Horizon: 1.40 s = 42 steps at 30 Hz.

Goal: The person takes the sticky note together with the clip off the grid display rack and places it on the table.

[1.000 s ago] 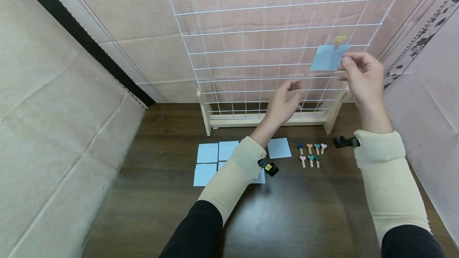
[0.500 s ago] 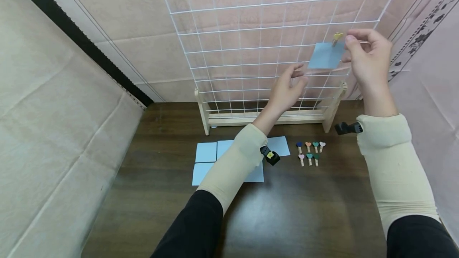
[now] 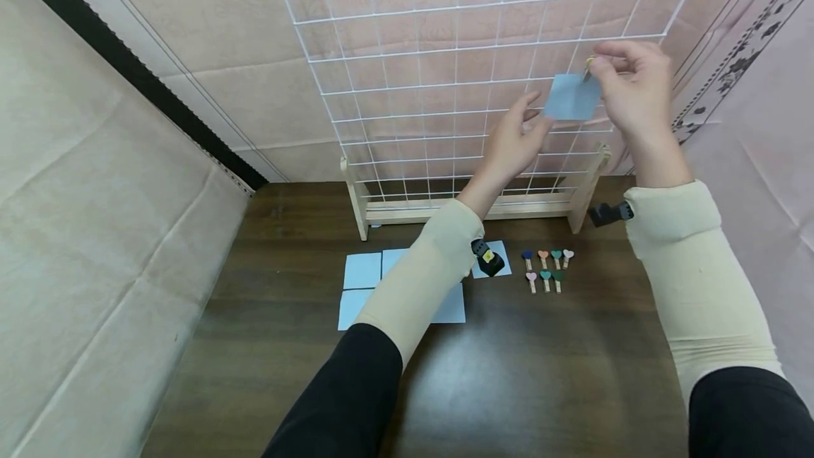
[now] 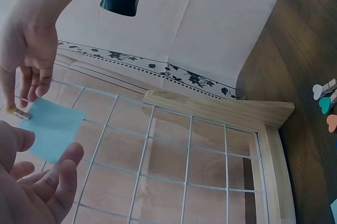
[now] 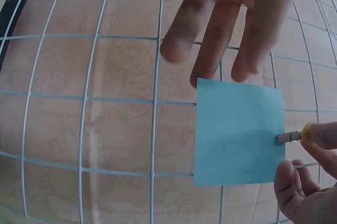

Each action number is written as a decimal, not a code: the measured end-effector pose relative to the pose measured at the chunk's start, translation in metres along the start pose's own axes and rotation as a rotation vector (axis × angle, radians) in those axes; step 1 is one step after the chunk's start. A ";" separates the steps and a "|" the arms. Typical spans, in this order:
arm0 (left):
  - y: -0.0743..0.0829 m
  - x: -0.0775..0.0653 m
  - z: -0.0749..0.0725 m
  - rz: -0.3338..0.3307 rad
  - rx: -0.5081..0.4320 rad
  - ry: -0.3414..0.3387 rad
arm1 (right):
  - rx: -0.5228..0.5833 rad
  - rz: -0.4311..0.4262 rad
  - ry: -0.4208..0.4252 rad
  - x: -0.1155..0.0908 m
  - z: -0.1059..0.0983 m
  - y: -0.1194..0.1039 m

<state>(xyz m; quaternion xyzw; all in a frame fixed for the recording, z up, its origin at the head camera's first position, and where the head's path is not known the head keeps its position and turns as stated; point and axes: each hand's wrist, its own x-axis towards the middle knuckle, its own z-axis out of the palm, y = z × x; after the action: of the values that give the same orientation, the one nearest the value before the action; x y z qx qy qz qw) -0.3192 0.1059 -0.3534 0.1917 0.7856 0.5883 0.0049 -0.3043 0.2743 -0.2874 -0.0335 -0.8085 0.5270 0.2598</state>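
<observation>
A blue sticky note (image 3: 572, 97) hangs against the white wire grid rack (image 3: 439, 83), held by a small wooden clothespin (image 5: 289, 137) with a yellow head. My right hand (image 3: 634, 83) pinches the clothespin's yellow head between thumb and fingertip at the note's upper edge. My left hand (image 3: 514, 136) is at the note's left edge, fingers loosely spread, holding nothing. In the right wrist view, the left fingertips (image 5: 202, 74) sit right at the note's edge. The left wrist view has the left hand (image 4: 39, 182) in front of the note (image 4: 52, 129).
More blue sticky notes (image 3: 362, 271) lie on the dark wooden table (image 3: 521, 387), partly hidden under my left forearm. Several heart-topped clothespins (image 3: 545, 274) lie in two rows to their right. The rack's wooden base (image 3: 407, 214) stands along the back, before a pale cloth backdrop (image 3: 210, 34).
My right hand has gone from the note's right edge up to the yellow clothespin and pinches it. The left hand has risen to the note's left edge.
</observation>
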 end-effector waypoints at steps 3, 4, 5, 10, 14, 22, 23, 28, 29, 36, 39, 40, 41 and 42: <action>0.003 0.004 0.002 -0.023 0.016 0.001 | -0.032 -0.006 0.002 0.001 0.003 -0.001; 0.004 0.006 0.003 -0.030 0.021 0.001 | -0.031 -0.003 0.000 0.001 0.003 -0.001; 0.004 0.006 0.003 -0.039 0.020 0.001 | -0.035 -0.004 -0.004 0.001 0.004 -0.001; 0.008 0.009 0.006 -0.069 0.040 0.020 | -0.028 0.006 -0.027 0.001 0.005 -0.002; 0.010 0.008 0.008 -0.070 0.032 0.032 | -0.032 -0.001 -0.031 0.000 0.006 -0.001; 0.014 0.006 0.007 -0.081 0.061 0.048 | -0.050 -0.064 0.000 -0.003 0.008 0.004; 0.014 0.006 0.007 -0.079 0.061 0.047 | -0.053 -0.069 0.010 -0.003 0.008 0.005; 0.013 0.004 0.007 -0.051 0.043 0.051 | -0.008 -0.101 0.081 -0.003 0.011 0.009; 0.012 0.004 0.006 -0.045 0.038 0.055 | 0.007 -0.107 0.095 -0.003 0.011 0.010; 0.004 -0.001 0.004 -0.020 0.000 0.062 | 0.073 -0.039 0.117 -0.004 0.000 0.009; -0.002 -0.005 0.002 0.016 -0.015 0.064 | 0.113 0.002 0.090 -0.009 -0.004 0.005; -0.004 -0.006 0.002 0.028 -0.022 0.065 | 0.128 0.010 0.085 -0.011 -0.004 0.004; -0.006 -0.008 0.001 0.039 -0.033 0.065 | 0.139 0.022 0.076 -0.012 -0.005 0.003; -0.007 -0.010 0.001 0.050 -0.043 0.067 | 0.145 0.032 0.067 -0.014 -0.006 0.002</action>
<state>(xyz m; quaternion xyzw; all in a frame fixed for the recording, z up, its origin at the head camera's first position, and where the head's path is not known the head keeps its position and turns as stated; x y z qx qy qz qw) -0.3120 0.1025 -0.3626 0.1914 0.7675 0.6110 -0.0322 -0.2902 0.2757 -0.2931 -0.0453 -0.7584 0.5869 0.2800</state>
